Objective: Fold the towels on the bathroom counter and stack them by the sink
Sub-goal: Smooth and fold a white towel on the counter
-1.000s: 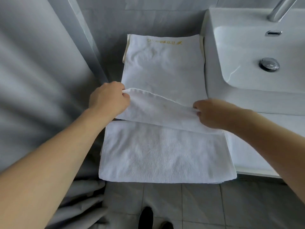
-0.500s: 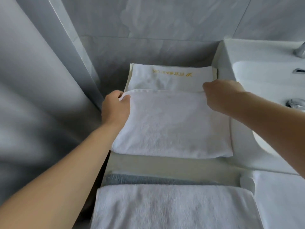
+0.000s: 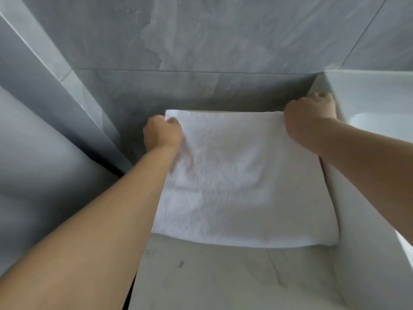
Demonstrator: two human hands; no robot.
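A folded white towel (image 3: 241,184) lies flat on the pale stone counter (image 3: 223,278), pushed up against the back wall and beside the sink. My left hand (image 3: 162,133) grips its far left corner with curled fingers. My right hand (image 3: 309,115) grips the far right corner, next to the sink's side. The towel's top layer covers whatever lies beneath it, so the gold-lettered edge seen before is hidden.
The white sink (image 3: 368,135) rises along the right of the towel. A grey tiled wall (image 3: 201,41) stands straight behind, and a grey angled panel (image 3: 55,104) closes in the left side. Bare counter shows in front of the towel.
Both hands carried the towel's near edge away from me to the far edge, completing a fold. The view moved forward; the lower towels have left the frame.
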